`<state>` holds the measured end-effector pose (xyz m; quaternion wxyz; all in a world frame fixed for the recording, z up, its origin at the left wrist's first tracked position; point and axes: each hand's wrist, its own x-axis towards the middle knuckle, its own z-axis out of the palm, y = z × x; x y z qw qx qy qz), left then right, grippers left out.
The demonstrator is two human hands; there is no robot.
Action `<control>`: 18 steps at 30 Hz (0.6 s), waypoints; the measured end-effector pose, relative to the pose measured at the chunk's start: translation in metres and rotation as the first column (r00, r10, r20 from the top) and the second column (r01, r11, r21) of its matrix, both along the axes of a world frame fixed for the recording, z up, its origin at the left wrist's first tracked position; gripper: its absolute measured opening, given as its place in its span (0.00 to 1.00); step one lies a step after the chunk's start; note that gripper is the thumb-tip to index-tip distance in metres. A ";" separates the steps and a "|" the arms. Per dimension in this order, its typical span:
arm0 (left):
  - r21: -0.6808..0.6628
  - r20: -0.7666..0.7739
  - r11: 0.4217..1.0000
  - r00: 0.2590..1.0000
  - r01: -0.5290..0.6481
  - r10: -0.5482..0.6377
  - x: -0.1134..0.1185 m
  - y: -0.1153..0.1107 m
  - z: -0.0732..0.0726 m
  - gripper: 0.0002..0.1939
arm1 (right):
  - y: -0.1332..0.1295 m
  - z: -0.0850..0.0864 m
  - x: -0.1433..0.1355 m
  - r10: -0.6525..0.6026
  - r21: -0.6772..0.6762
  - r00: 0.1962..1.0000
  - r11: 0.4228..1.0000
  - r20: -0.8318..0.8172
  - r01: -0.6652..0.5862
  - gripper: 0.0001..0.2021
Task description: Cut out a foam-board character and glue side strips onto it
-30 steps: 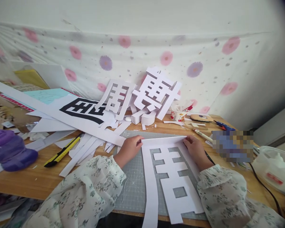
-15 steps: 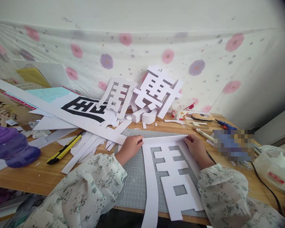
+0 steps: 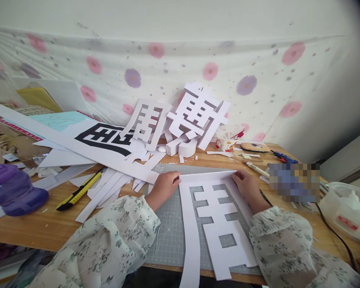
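- Desk (image 3: pixel 27 230): bare wood shows on both sides of the mat (image 3: pixel 169 228).
- Cut-out (image 3: pixel 211 232): a white character lying on the mat, its lower end reaching past the near edge. The cutting looks done, with the mat showing through its gaps.
- Raised letters (image 3: pixel 210 114): propped at a tilt beyond the mat — they have deep sides and look further along than the cut-out.
- Strip (image 3: pixel 208 178): upright along the cut-out's far end, over the mat. Edging looks only begun, since the long left stroke shows no such strip — whether this one is glued or merely held, I cannot tell.
- Left hand (image 3: pixel 165 186): over the mat, thumb and fingers pinching the strip's left end.
- Right hand (image 3: pixel 249 186): over the mat's right part, fingertips gripping the strip's right end.
- Cutter (image 3: pixel 79 194): left of the mat, in neither hand.
- Glue gun (image 3: pixel 283 157): beyond the mat to the right, untouched.
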<state>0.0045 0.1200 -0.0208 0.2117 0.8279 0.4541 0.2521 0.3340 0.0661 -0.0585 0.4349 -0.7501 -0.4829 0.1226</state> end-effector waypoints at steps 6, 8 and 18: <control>-0.001 0.013 1.000 1.000 -0.011 0.011 0.001 0.001 -0.001 0.08 | 0.000 0.001 -0.002 -0.012 0.001 1.000 1.000 0.021 0.012 0.14; -0.002 0.019 1.000 1.000 -0.015 0.015 0.001 0.002 -0.002 0.08 | -0.001 0.002 -0.003 -0.010 -0.001 1.000 1.000 0.026 0.010 0.14; -0.031 0.063 0.999 0.997 -0.039 0.041 0.000 0.006 -0.008 0.12 | 0.000 0.004 -0.005 0.018 0.006 0.999 1.000 0.028 -0.019 0.13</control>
